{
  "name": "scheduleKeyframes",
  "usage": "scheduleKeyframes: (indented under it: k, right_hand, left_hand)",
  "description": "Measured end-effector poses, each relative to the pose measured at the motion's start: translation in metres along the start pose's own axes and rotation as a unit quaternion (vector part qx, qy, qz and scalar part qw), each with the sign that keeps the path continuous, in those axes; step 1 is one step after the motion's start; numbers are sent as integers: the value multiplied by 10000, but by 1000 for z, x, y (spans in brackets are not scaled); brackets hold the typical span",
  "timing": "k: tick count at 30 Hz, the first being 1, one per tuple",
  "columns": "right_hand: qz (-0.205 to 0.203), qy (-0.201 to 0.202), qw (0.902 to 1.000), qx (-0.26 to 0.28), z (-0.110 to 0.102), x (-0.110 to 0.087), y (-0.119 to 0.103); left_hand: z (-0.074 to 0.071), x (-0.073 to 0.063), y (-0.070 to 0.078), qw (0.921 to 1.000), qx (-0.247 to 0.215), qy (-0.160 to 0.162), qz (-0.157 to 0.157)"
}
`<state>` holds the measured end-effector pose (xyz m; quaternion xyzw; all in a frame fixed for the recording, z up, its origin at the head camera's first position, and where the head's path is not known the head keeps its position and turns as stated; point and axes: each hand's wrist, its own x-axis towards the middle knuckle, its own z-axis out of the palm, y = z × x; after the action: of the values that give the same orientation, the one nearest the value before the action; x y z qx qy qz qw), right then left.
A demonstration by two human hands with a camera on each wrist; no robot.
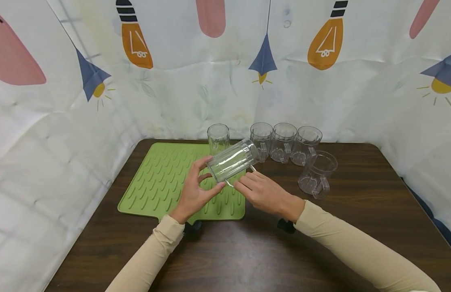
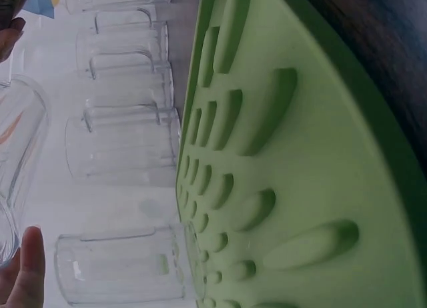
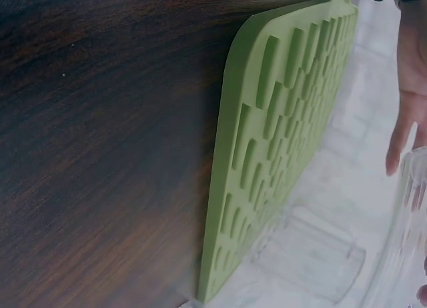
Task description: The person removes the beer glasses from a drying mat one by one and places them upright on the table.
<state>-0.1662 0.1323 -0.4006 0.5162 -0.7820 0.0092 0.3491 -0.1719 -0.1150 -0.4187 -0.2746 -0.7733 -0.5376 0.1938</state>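
Observation:
A clear glass mug [image 1: 233,160] is held tilted on its side in the air, over the right part of a green drying mat [image 1: 163,178]. My right hand [image 1: 263,191] grips its handle. At the mug's lower-left end, the thumb and fingers of my left hand [image 1: 197,188] hold the edge from both sides. Part of this mug [image 2: 20,135] shows at the border of the left wrist view. Behind it, another clear glass [image 1: 218,134] stands upright on the mat's far right corner; no handle on it can be seen.
Three clear mugs, a left one [image 1: 261,134], a middle one [image 1: 284,136] and a right one [image 1: 308,140], stand upright along the table's back edge. One more mug [image 1: 317,174] stands nearer, at the right. A printed curtain [image 1: 181,97] hangs behind the brown table [image 1: 356,202].

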Motion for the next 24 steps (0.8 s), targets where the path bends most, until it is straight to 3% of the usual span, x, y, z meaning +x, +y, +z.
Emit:
scheduleKeyframes:
  k: [5,11,17,24]
  right_hand:
    - [70,-77,9999,60,-1,1,-1]
    - [86,-176,9998,25,-3,1,-1]
    - [125,233,9996,91,-7,3,0]
    - [582,597,9949,576,-14,1,4]
  left_hand:
    - [1,-1,1,9998,-107,150,-71]
    - [2,-1,0,9994,-136,308,66]
    - [2,-1,-2,9992,-140,355,82]
    - [1,0,-3,9988,-135,464,5]
